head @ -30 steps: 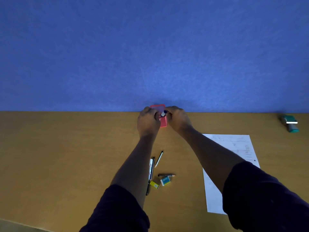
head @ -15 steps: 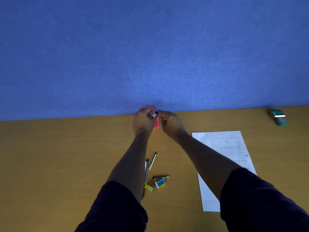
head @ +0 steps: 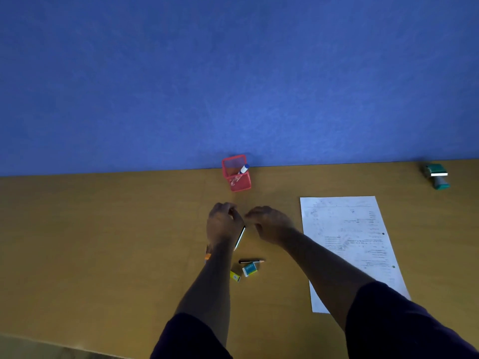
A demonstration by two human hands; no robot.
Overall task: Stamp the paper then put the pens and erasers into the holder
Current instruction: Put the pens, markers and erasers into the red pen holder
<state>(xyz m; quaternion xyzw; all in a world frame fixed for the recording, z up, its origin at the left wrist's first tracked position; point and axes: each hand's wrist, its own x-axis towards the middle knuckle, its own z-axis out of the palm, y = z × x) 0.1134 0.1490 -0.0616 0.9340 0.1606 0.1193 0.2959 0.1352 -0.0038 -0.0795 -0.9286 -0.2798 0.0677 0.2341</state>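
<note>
holder [head: 238, 177]: red see-through mesh, looks like wire; fine open weave.
marker [head: 243, 169]: smooth white barrel with a blue cap, looks plastic.
surface [head: 103, 242]: tan wood-look top, smooth, matt, faint grain.
wall [head: 233, 73]: blue, matt, softly mottled, cloth-like or felt-like finish.
paper [head: 347, 242]: white sheet, matt, flat, printed with dark text.
stamp [head: 437, 176]: teal body with a white band, looks like smooth plastic.
erasers [head: 250, 269]: small blocks in printed wrappers, one blue-green, one yellow.
sleeves [head: 404, 325]: dark matt cloth.
</note>
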